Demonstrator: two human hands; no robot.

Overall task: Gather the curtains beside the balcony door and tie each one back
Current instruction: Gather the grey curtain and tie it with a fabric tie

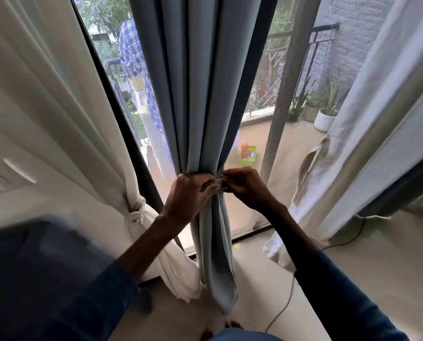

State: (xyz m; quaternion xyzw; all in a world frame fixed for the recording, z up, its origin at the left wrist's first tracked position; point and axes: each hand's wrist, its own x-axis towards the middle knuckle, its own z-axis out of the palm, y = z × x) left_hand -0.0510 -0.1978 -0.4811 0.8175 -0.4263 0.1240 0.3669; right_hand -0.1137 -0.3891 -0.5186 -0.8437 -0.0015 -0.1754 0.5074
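Left hand (189, 193) is wrapped around the gathered waist of the grey-blue pleated fabric curtain (205, 94), squeezing the folds into a tight bunch. Right hand (245, 187) is right up against it, fingertips pinching a small bit of matching tie-back strip (219, 181) at the bundle's right side. That curtain hangs in the middle, in front of the dark-framed glass balcony door (277, 119), its tail pooling on the pale floor (254, 279). Off to the left, the cream cloth curtain (45, 94) is already knotted back low down. On the right a second cream curtain (358, 134) hangs loose. Potted plants (324, 114) sit out on the balcony.
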